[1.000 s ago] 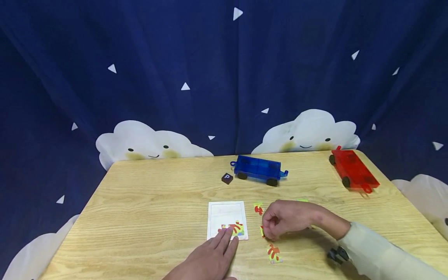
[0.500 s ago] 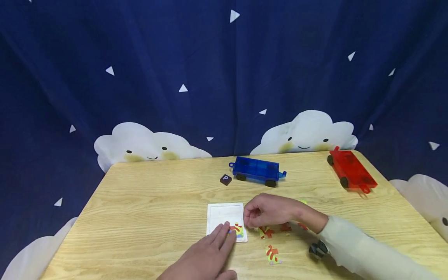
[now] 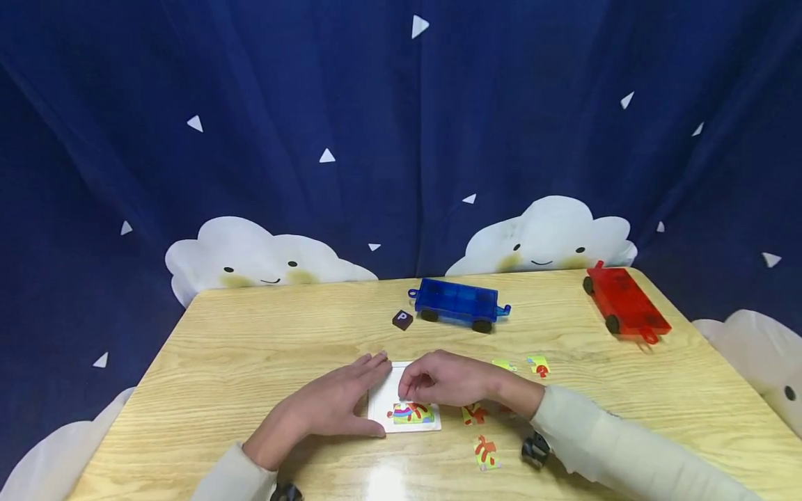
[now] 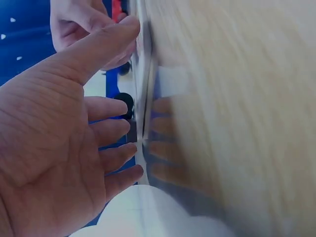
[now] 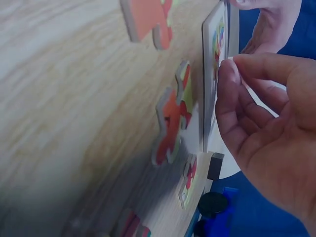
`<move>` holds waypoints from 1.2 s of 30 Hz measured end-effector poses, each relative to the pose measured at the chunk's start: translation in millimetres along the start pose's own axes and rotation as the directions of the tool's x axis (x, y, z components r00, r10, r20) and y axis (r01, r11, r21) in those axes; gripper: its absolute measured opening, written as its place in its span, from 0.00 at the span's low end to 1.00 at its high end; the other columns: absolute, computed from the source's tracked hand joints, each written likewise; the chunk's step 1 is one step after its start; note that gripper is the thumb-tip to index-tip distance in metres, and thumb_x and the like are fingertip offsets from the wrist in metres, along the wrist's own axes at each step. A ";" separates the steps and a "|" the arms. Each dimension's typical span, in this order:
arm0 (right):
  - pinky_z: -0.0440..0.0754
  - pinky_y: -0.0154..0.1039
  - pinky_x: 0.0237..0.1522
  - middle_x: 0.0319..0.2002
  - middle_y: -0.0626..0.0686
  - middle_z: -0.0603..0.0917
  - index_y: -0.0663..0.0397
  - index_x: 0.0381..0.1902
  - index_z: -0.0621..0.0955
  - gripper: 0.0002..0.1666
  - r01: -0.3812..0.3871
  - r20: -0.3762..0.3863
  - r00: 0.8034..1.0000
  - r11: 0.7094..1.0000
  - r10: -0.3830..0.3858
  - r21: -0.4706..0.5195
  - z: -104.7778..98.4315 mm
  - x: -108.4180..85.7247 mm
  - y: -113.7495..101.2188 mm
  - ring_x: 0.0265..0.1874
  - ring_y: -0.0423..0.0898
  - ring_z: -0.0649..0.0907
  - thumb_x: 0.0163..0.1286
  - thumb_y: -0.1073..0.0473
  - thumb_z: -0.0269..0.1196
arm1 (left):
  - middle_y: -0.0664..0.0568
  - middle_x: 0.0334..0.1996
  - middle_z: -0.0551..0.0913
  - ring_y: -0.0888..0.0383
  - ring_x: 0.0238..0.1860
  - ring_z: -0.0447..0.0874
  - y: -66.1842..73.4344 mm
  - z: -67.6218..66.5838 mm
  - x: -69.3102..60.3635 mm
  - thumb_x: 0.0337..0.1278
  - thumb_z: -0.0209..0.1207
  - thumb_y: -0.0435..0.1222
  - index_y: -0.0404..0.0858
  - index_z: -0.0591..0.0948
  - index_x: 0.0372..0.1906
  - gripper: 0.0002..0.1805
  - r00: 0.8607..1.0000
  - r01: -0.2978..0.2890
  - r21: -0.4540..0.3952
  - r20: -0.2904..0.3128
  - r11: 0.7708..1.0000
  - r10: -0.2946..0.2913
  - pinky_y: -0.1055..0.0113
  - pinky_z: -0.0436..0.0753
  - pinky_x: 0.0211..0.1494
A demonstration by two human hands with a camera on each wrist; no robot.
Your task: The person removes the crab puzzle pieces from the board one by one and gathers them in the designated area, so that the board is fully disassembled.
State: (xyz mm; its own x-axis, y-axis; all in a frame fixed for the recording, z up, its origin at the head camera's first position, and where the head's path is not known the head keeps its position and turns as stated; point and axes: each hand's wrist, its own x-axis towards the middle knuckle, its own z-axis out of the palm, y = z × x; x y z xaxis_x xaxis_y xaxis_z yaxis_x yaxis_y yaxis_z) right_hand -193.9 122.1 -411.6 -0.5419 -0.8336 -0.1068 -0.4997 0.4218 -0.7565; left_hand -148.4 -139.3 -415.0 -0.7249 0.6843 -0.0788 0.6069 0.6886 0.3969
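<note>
My left hand (image 3: 332, 399), fingers straight and thumb apart, rests at the left edge of the white puzzle tray (image 3: 382, 393). In the left wrist view its palm (image 4: 49, 148) shows. Over the tray is my right hand (image 3: 441, 378), thumb and index fingertips together. They seem to pinch a puzzle piece, of which only a light sliver shows. In the right wrist view the other fingers of this hand (image 5: 266, 106) curl in. Just below the fingertips, joined puzzle pieces (image 3: 413, 413) in yellow, red and purple lie in the tray's lower part.
Right of the tray lie loose puzzle pieces, among them a red-and-yellow piece (image 3: 485, 452) and a piece near the back (image 3: 539, 365). Behind stand a black P tile (image 3: 403, 319), a blue toy wagon (image 3: 457, 301) and a red toy wagon (image 3: 628, 303).
My right hand has moved left from the loose pieces to above the tray. My left hand has lifted off the pieces in the tray and shifted to its left edge, thumb spread.
</note>
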 end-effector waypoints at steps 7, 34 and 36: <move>0.79 0.33 0.50 0.38 0.39 0.85 0.48 0.46 0.86 0.09 -0.020 -0.005 1.000 0.999 0.020 -0.032 0.5 3.5 0.1 0.38 0.35 0.80 0.75 0.65 0.62 | 0.41 0.79 0.58 0.39 0.78 0.54 -4.3 -0.8 3.1 0.57 0.70 0.60 0.32 0.64 0.78 0.54 0.999 0.038 -0.021 0.017 0.999 -0.038 0.47 0.62 0.75; 0.78 0.32 0.42 0.38 0.39 0.84 0.48 0.45 0.87 0.17 -0.018 0.010 1.000 0.999 0.019 -0.032 6.1 -2.4 -2.2 0.34 0.33 0.78 0.70 0.72 0.59 | 0.41 0.79 0.58 0.40 0.78 0.54 2.7 4.4 2.2 0.57 0.68 0.61 0.32 0.64 0.78 0.54 0.996 0.084 -0.034 0.013 0.996 -0.084 0.46 0.63 0.74; 0.77 0.32 0.41 0.37 0.39 0.84 0.48 0.45 0.87 0.16 -0.024 0.009 1.000 0.999 0.024 -0.023 6.5 -2.4 -2.0 0.33 0.33 0.77 0.70 0.72 0.60 | 0.41 0.79 0.58 0.40 0.78 0.54 2.6 4.7 2.2 0.58 0.68 0.61 0.32 0.63 0.78 0.54 0.997 0.080 -0.024 0.015 0.997 -0.079 0.46 0.63 0.74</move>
State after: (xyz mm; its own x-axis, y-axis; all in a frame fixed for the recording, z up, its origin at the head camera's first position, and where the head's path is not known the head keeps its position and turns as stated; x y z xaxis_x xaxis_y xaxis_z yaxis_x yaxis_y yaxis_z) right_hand -187.2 120.9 -414.0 -0.5476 -0.8265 -0.1306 -0.5025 0.4496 -0.7385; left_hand -146.9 -134.9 -418.4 -0.7658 0.6311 -0.1239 0.5390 0.7349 0.4115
